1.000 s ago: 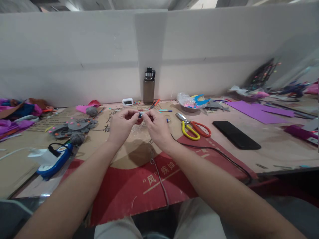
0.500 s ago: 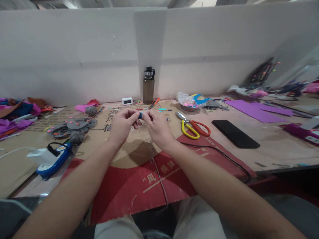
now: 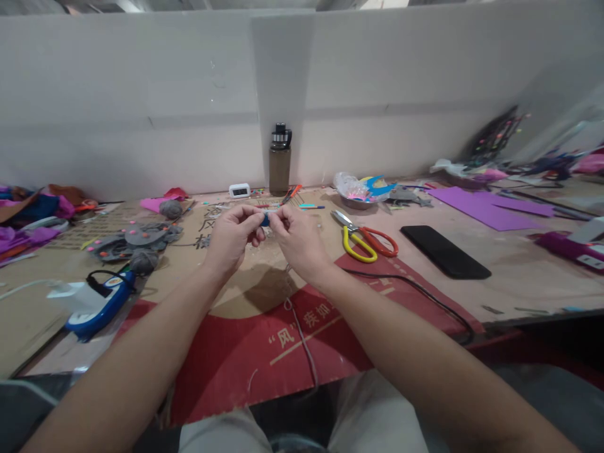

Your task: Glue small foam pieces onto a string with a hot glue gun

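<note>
Over the cardboard sheet [image 3: 245, 352], my left hand [image 3: 233, 242] and my right hand [image 3: 299, 242] meet with fingertips close together. Both pinch a small blue piece [image 3: 265, 220]; most of it is covered by the fingers, so its kind is hard to make out. A grey yarn strand [image 3: 304, 340] hangs below my right hand, runs over the red print and drops past the sheet's front edge. To the right lie scissors [image 3: 361, 239] with one yellow and one red handle, blades slightly apart.
A dark bottle [image 3: 280, 167] and a white clock [image 3: 240, 190] stand at the wall. On the right are a black phone [image 3: 445, 251], purple sheets [image 3: 481, 207] and a bowl [image 3: 361, 202]. At left lie grey felt pieces [image 3: 134, 239] and a blue power strip [image 3: 101, 314].
The view has shifted very slightly. Both hands stay at the same place, with the fingers around the blue piece moving only a little.
</note>
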Tool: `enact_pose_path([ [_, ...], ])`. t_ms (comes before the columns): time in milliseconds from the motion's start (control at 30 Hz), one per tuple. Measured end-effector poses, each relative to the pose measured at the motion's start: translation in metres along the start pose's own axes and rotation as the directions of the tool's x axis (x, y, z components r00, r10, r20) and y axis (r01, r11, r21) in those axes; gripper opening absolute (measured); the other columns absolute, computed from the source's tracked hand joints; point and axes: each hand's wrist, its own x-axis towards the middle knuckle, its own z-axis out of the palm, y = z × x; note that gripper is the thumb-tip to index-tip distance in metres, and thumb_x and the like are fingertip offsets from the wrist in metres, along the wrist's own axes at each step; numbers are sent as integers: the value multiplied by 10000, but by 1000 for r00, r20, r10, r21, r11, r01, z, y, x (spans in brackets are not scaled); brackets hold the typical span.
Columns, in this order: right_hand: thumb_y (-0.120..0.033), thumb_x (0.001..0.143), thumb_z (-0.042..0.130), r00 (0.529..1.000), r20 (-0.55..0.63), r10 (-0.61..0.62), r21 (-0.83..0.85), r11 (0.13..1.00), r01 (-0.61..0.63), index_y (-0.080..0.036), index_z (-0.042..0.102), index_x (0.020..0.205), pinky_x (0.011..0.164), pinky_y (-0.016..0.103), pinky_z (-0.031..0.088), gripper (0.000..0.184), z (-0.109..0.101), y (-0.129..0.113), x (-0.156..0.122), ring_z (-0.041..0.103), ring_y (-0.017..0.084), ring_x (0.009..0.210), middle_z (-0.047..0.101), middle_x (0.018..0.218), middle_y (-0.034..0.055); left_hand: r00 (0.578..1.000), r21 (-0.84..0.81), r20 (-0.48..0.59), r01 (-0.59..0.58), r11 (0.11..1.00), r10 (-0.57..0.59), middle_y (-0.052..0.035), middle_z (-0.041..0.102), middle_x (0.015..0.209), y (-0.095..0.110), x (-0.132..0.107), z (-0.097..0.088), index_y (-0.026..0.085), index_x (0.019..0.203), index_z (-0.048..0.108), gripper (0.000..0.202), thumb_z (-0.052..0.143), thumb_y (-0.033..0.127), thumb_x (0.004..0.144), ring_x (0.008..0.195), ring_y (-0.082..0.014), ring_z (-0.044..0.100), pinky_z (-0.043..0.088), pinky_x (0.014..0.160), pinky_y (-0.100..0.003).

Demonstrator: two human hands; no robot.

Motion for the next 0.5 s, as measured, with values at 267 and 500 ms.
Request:
enact_pose_path([
  [267, -321, 863, 449, 1000, -5, -6, -19, 1000, 6, -199, 474, 635, 606, 269, 307, 260, -1, 1, 0, 433, 118, 615, 493, 613, -10, 999, 15, 16, 51, 999, -52, 47, 488, 459, 1, 0, -2, 174, 716, 562, 107, 643, 242, 702, 374, -56, 428, 253, 344, -177],
  [500, -297, 847, 450, 1000, 4, 23, -57, 998, -23, -197, 461, 613, 591, 268, 288, 255, -2, 7, 1, 409, 112, 591, 479, 595, -15, 973, 105, 200, 91, 990, -111, -20, 598, 577, -1, 9, -12, 152, 768, 638, 146, 659, 284, 709, 454, -69, 502, 364, 414, -179],
])
